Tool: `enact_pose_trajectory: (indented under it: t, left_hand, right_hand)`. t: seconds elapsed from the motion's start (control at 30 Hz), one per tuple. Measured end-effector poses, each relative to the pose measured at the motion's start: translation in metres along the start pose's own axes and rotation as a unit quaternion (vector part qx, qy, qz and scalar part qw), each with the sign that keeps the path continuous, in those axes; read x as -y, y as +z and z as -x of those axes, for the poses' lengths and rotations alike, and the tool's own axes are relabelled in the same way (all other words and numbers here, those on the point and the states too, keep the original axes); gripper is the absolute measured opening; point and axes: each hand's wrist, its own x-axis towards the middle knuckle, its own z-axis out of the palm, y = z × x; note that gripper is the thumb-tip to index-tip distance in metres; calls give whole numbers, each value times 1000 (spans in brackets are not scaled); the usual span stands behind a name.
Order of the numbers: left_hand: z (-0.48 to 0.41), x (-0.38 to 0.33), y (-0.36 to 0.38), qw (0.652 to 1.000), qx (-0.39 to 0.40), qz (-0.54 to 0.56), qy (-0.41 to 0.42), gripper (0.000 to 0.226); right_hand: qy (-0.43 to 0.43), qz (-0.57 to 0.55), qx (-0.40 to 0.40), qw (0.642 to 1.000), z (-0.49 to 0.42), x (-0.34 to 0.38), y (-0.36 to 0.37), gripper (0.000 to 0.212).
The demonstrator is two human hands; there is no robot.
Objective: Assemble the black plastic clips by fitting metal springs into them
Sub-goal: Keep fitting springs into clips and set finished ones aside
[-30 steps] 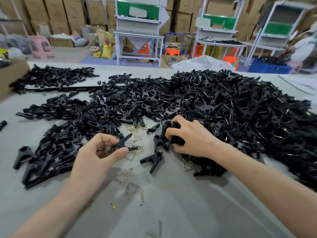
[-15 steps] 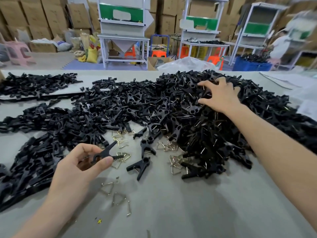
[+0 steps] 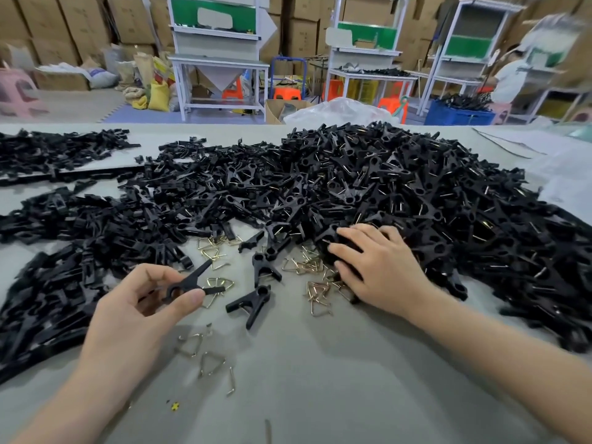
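My left hand pinches one black clip half between thumb and fingers, raised a little above the grey table. My right hand lies palm down at the near edge of the big pile of black clips, its fingers spread over clips beside a scatter of brass springs. Two whole clips lie between my hands. A heap of clip halves fills the table's left side. Three loose springs lie nearer to me.
Another batch of black parts lies on a flat sheet at the far left. Beyond the table's far edge are a clear plastic bag, white workbenches, a blue crate and a person at the far right.
My right hand has come back from the top of the big pile down to its near edge by the springs. My left hand still holds the same clip half.
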Motion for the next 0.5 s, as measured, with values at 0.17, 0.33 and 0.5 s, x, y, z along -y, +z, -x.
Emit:
enact_pose_trajectory:
  t: [0.17,0.33,0.5]
  left_hand:
    - [0,-1,1,1000,6,0,3,31]
    - [-1,2,-3,1000,4,-11,1,37]
    - [-2,7,-2,1000,-1,-3,-7,45]
  right_hand:
    - [-45,59,-129,989,-19,-51,11,18]
    - [65,49,-109,991,-52,-82,12,30]
    - [153,-44,-51,986,-56,-62,9,37]
